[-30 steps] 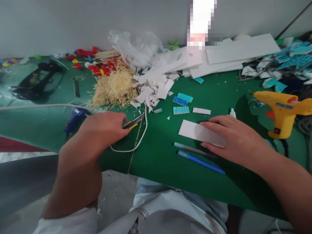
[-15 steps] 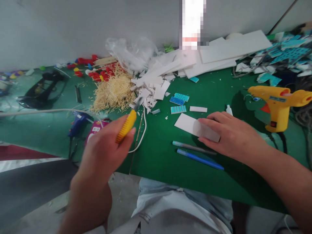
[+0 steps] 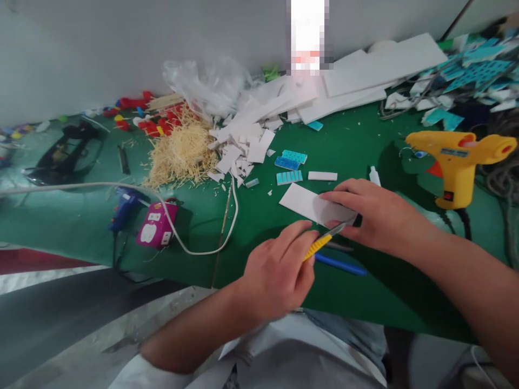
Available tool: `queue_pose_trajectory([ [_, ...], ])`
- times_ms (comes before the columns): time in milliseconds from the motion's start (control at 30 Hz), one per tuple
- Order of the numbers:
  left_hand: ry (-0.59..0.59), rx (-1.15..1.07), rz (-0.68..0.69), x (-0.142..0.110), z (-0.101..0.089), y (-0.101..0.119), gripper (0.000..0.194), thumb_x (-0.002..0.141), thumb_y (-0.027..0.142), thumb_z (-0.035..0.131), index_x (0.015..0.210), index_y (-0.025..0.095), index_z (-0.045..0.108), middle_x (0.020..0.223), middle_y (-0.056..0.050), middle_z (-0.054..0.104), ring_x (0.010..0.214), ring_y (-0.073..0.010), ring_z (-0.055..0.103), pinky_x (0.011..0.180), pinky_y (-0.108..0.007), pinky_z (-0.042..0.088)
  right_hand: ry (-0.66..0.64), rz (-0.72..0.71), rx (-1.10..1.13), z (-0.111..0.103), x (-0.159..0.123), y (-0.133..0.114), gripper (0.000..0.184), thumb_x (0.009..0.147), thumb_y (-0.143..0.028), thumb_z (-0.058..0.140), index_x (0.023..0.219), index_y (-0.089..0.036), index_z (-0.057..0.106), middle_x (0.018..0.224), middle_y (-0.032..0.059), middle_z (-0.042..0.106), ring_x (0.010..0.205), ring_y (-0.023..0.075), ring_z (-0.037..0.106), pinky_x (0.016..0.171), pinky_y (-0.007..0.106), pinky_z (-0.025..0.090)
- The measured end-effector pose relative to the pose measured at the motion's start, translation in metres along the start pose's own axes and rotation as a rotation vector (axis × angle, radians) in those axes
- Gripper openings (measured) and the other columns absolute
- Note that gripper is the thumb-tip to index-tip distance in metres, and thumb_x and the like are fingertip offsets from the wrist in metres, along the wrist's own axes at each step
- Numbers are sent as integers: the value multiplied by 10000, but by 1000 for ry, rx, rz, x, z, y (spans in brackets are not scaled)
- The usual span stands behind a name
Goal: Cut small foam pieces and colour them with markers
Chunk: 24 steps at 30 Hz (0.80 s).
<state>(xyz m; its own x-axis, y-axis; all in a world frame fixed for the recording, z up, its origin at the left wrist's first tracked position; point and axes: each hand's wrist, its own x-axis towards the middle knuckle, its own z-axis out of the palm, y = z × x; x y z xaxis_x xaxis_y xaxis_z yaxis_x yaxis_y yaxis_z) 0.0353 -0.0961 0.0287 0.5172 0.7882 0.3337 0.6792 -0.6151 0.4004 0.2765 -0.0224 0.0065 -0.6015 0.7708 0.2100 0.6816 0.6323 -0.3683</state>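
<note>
Clear plastic bag [image 3: 211,89] nr table's [image 3: 259,216] far edge; contents can't be made out. Small white bottle [image 3: 374,175] just beyond R hand [image 3: 377,213], lower part hidden; contents unclear.

White strip [image 3: 302,202] flat, nearer near edge than far, R fingers gripping its R end. L hand [image 3: 279,270], over near edge, closed round yellow cutter [image 3: 317,247], blade angled to strip's R end; contact w/ strip unclear. Blue pen [image 3: 343,265] & dark pen [image 3: 338,246] lie btwn strip & near edge, partly covered. Yellow glue gun [image 3: 458,162] toward R edge.
</note>
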Motion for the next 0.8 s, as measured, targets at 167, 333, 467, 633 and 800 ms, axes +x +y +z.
queue_pose_trajectory([
  [167,-3,75,39,1,15,9,318,1064,173,389,1265,84,620,1224,-129,788,1034,-214,791,753,-316,652,-28,116,222,0,5,9,319,919,-335,613,1176,-228,769,1079,105,738,795,204,701,692,357,604],
  [333,-41,73,82,-7,12,7,328,1069,171,358,1251,93,619,1086,-80,815,893,-215,797,677,-349,638,-62,146,274,-5,8,9,313,910,-308,591,1133,-218,793,1034,91,736,691,159,663,601,302,569],
  [467,-48,29,77,-19,4,4,291,1063,156,407,1281,102,593,1128,-84,808,964,-202,791,776,-320,653,-59,150,286,-6,9,9,316,910,-293,586,1126,-203,799,1037,92,738,673,143,660,581,278,557],
  [633,60,-54,-60,-20,-17,-7,310,1053,152,485,1356,147,553,1159,-101,773,1033,-140,760,928,-193,614,-9,80,163,-2,6,7,315,938,-311,583,1150,-205,790,1009,90,751,714,162,673,570,273,532],
  [800,83,127,-184,-7,-32,-29,448,988,121,514,1433,132,464,1316,-139,717,1061,-166,759,896,-229,629,70,-12,-5,2,2,1,340,955,-365,620,1205,-189,766,1061,120,779,905,241,743,705,348,608],
])
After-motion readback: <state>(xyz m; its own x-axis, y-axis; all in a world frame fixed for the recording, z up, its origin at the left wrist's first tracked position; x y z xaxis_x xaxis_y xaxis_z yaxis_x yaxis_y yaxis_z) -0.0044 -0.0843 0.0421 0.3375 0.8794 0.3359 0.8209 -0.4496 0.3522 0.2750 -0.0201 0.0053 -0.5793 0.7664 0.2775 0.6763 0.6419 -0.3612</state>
